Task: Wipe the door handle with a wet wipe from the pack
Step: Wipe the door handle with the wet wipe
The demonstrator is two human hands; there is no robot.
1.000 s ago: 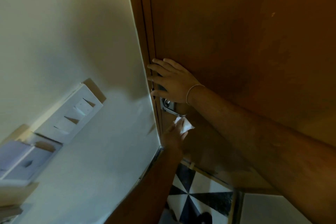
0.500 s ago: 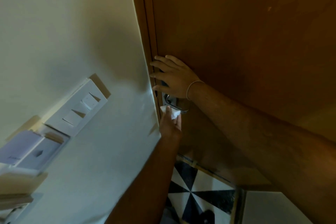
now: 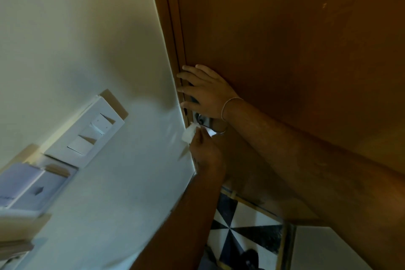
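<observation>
Risk lies first on the left side of the view: the white plastic switch panel point(image 3: 87, 131) is fixed to the cream painted wall point(image 3: 87, 39), well apart from the work, so moisture reaching it seems unlikely. Nearer the work, the small crumpled white wet wipe point(image 3: 190, 135) is bunched small and covers only part of the metal; in my judgement it could slide out of the pinch or skip the underside of the lever if pressure is light. The left hand point(image 3: 205, 149) comes up from below and pinches this wipe between fingertips and thumb, pressing it against the near end of the shiny silver metal door handle point(image 3: 208, 125).

The handle sits at the left edge of the brown wooden door point(image 3: 285, 39), just beside the frame. Only a short reflective stretch shows; the rest is hidden under the hands, so its cleanliness cannot be judged.

The right hand point(image 3: 203, 94) lies above it, fingers spread flat on the door with fingertips at the frame edge. Should the door shift, those fingers could be caught at the gap. A thin bangle point(image 3: 230, 107) circles that wrist.
</observation>
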